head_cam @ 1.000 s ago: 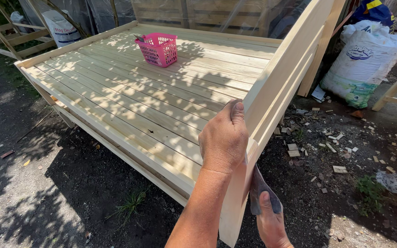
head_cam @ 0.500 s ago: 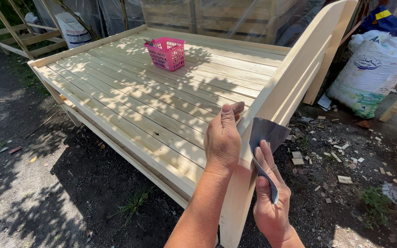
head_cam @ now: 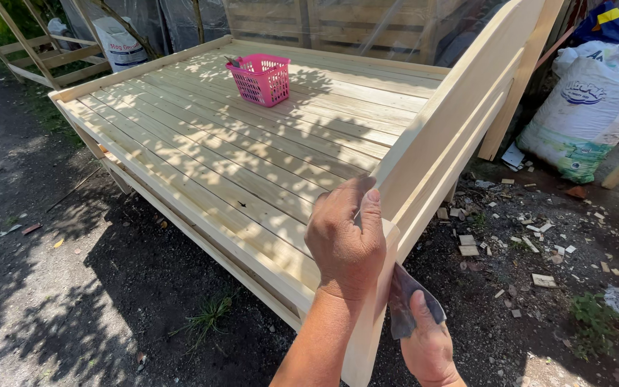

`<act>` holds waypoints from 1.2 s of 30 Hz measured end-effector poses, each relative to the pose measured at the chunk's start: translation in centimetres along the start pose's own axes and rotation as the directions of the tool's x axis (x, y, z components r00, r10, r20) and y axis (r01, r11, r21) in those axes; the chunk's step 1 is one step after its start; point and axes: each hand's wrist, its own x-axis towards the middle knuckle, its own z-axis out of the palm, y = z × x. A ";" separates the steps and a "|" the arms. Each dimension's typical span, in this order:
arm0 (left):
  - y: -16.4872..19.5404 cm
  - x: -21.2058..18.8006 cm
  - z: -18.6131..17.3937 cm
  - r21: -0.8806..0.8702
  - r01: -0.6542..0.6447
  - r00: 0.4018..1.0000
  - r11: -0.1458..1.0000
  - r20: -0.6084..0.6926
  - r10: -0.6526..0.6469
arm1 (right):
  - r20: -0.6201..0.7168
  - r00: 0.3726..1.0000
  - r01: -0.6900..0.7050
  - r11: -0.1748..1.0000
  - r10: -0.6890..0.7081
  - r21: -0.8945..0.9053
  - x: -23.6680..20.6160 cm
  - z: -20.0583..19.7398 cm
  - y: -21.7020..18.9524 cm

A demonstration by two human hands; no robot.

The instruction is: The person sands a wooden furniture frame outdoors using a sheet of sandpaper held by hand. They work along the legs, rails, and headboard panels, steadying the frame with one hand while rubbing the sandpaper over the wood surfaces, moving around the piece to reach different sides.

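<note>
Sandpaper [head_cam: 411, 301] pressed by right hand [head_cam: 428, 344]; left hand [head_cam: 345, 240] grips bed-frame post [head_cam: 370, 322].

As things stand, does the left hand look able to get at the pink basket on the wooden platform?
Probably not without stepping closer. The left hand grips the corner post at the near end, while the pink basket sits far across the slatted platform. Nothing stands on the slats between them.
</note>
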 end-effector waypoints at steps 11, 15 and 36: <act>-1.8 -5.4 2.5 -0.108 -0.057 0.983 0.993 -0.179 0.037 | 0.206 0.967 -0.148 0.989 0.148 -0.014 2.1 -0.5 -3.5; -2.4 -7.3 3.8 -0.040 -0.154 0.964 0.987 -0.223 0.141 | 0.305 0.945 -0.102 0.992 0.121 -0.079 4.0 -1.7 -5.3; 1.6 -8.9 9.2 -0.153 0.010 0.992 0.988 0.128 0.010 | -0.006 0.989 0.147 0.975 -0.150 -0.168 3.5 -9.5 -12.1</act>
